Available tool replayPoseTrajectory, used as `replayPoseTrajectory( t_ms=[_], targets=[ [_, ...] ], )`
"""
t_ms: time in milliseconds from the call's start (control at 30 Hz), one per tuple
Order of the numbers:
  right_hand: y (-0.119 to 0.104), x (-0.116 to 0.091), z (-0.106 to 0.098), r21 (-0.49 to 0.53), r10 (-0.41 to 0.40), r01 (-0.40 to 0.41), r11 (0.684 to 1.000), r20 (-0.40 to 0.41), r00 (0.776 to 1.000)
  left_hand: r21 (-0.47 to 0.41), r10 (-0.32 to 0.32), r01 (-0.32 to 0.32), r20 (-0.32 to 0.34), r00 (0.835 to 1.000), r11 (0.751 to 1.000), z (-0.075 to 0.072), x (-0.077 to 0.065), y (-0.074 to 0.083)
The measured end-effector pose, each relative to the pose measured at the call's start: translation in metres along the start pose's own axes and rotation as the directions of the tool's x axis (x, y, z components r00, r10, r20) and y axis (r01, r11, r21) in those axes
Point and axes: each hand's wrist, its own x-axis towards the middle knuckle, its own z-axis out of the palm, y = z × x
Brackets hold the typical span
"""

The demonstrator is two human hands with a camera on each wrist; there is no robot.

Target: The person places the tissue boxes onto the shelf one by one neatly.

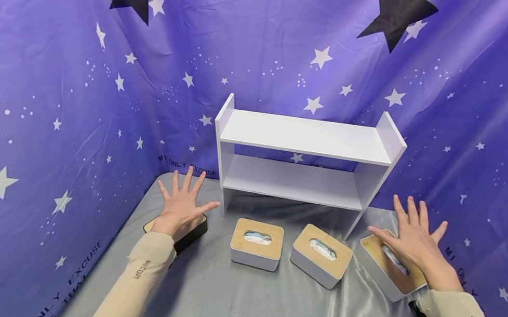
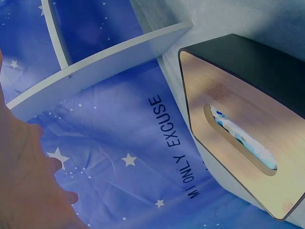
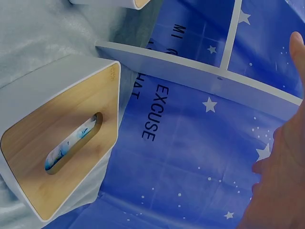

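My left hand (image 1: 180, 206), fingers spread and straight, hovers over a black tissue box (image 2: 248, 129) with a wooden lid, which it partly covers in the head view. On the other side my right hand (image 1: 416, 242) is spread the same way above a white tissue box (image 3: 62, 138) with a wooden lid and an oval slot. Neither hand holds anything. Between them stand two more white tissue boxes with wooden lids, a middle one (image 1: 256, 244) set nearly straight and a tilted one (image 1: 322, 255) to its right. Patterned tissue packs show through the slots.
A white two-tier shelf (image 1: 293, 181) stands at the back behind the boxes, both boards bare. Grey cloth (image 1: 237, 303) covers the table. Purple star-printed curtains (image 1: 271, 50) enclose the back and both sides.
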Motion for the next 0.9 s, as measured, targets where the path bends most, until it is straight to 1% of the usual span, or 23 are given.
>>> replayPoseTrajectory(
  t_ms=[467, 633, 900],
  targets=[
    [-0.005, 0.0, 0.005, 0.003, -0.004, 0.004, 1.0, -0.004, 1.0, -0.009, -0.007, 0.007, 0.008, 1.0, 1.0, 0.0, -0.003, 0.001],
    [-0.01, -0.001, 0.006, 0.007, -0.007, 0.007, 1.0, 0.007, 1.0, -0.009, -0.006, 0.006, 0.016, 1.0, 1.0, 0.0, -0.004, 0.002],
    [-0.017, -0.004, 0.007, 0.01, -0.022, 0.022, 1.0, 0.017, 1.0, -0.025, 0.004, -0.004, 0.003, 1.0, 1.0, 0.002, -0.009, 0.005]
  ],
)
